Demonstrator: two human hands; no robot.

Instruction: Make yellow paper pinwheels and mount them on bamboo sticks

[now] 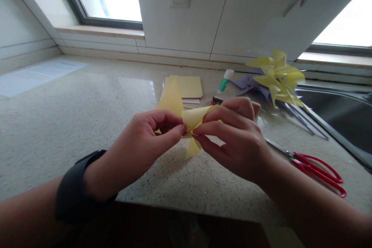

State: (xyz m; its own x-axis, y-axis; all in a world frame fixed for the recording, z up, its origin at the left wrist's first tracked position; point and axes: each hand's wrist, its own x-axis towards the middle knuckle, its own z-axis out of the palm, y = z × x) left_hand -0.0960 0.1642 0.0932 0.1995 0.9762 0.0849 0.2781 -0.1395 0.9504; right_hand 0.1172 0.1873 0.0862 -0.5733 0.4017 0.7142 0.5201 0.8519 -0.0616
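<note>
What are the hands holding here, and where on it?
Both the left hand and the right hand pinch a folded yellow paper piece at its centre, where the flaps meet.

Your fingers cover the middle of the yellow paper (192,120), so you cannot see how its folds meet. Your right hand (235,139) hides the scissors' (314,166) blade tips. The sink (343,120) and right window run off the edge.

red scissors (316,167); glue stick (226,81); yellow pinwheels (278,77); paper stack (188,86)
</note>
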